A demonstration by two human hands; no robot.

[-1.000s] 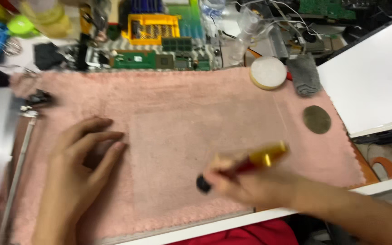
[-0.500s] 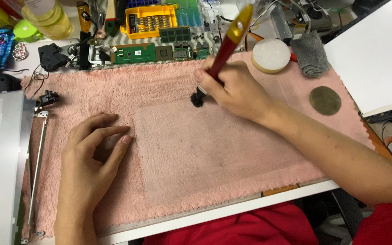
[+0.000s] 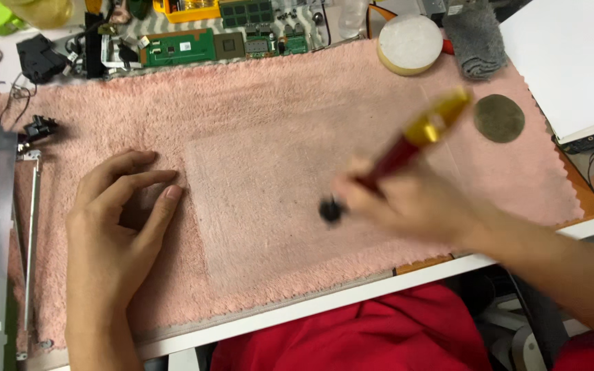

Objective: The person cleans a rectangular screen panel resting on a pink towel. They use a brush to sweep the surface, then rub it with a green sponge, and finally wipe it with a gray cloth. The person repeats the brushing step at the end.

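A pink fluffy towel [image 3: 276, 137] covers the white desk. My left hand [image 3: 115, 227] rests flat on the towel's left part, fingers spread, holding nothing. My right hand [image 3: 414, 203], blurred by motion, grips a brush with a red and gold handle [image 3: 421, 134]. Its dark bristle tip [image 3: 329, 209] touches the towel near the middle, beside a flattened rectangular patch in the pile.
A green circuit board [image 3: 180, 47] and small parts lie along the towel's far edge. A round white pad [image 3: 409, 42], a grey cloth [image 3: 477, 41] and a dark disc [image 3: 499, 118] sit at the far right. A thin metal bracket [image 3: 31, 227] lies at left.
My right hand has swept the brush from the far side of the towel back toward the near middle. My left hand has stayed in place.
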